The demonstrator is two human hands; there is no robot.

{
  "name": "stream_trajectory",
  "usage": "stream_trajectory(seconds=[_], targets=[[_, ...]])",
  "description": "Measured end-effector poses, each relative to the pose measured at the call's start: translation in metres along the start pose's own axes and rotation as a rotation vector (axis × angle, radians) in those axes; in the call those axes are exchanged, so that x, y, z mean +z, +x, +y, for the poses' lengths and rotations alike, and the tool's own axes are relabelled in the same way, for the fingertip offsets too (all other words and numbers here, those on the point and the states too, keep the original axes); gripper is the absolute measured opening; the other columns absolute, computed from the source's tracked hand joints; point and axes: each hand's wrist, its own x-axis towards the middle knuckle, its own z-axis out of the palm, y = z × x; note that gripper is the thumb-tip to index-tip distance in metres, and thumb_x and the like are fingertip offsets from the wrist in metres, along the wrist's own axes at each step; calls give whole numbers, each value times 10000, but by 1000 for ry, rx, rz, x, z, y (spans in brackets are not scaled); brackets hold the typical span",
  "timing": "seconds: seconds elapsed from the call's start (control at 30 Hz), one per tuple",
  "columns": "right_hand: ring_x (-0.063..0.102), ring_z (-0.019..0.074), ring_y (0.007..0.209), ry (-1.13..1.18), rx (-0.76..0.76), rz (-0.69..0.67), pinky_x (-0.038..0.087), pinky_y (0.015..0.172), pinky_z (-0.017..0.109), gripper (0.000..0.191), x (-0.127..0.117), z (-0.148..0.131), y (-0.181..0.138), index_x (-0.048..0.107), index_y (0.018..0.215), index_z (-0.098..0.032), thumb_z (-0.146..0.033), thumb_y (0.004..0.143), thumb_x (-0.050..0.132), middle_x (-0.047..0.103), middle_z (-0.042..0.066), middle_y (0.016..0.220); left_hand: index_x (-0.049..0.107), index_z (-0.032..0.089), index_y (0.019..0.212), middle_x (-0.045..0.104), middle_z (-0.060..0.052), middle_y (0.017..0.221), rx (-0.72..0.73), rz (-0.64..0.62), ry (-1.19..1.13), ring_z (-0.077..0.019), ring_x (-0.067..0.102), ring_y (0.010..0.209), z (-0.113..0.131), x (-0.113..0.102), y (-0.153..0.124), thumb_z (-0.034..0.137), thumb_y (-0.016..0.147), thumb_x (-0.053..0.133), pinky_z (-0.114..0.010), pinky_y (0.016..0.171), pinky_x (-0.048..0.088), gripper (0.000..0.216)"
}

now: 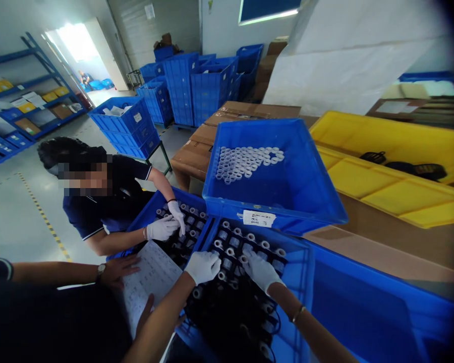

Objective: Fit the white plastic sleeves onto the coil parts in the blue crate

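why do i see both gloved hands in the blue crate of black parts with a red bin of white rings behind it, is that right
Not quite: the bin of white rings is blue, not red, as the head view shows. The rest holds: the left hand and right hand, both in white gloves, are in the blue crate of black parts, with that bin behind it.

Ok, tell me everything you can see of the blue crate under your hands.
The blue crate looks like moulded plastic, open-topped, tilted toward the camera. It is packed with rows of black parts with pale round ends. Both white-gloved hands rest on them, left hand and right hand. Another blue crate with a white label sits stacked on its far edge.
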Motion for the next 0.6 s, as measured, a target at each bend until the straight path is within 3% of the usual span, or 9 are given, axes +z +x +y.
stream_trajectory(seconds=[0.1,0.23,0.37,0.6], targets=[[610,236,1111,2,-55,1,479,887,302,444,-3,-2,2,524,1354,-180,-243,962,326,562,145,1346,522,206,675,593,26,582,-7,-5,-1,-122,561,528,1,-1,0,235,853,502,-305,511,277,181],[643,243,1042,-10,-90,-7,502,836,323,449,-6,-3,4,570,1274,-127,-237,993,238,639,147,1215,517,207,671,586,28,580,-4,-8,2,-121,557,525,1,0,-1,243,854,505,-306,509,280,188],[648,248,1039,-1,-88,22,502,855,325,412,-1,-3,6,604,1210,-114,-206,978,276,663,169,1167,518,209,669,586,25,578,-10,3,14,-124,556,525,-1,2,-1,251,847,522,-311,505,273,183],[604,252,1139,78,-184,128,490,975,379,428,10,15,5,607,1261,-263,-211,914,362,626,116,1279,533,210,687,603,24,600,5,74,32,-126,570,544,0,0,-1,262,842,532,-310,516,297,163]])
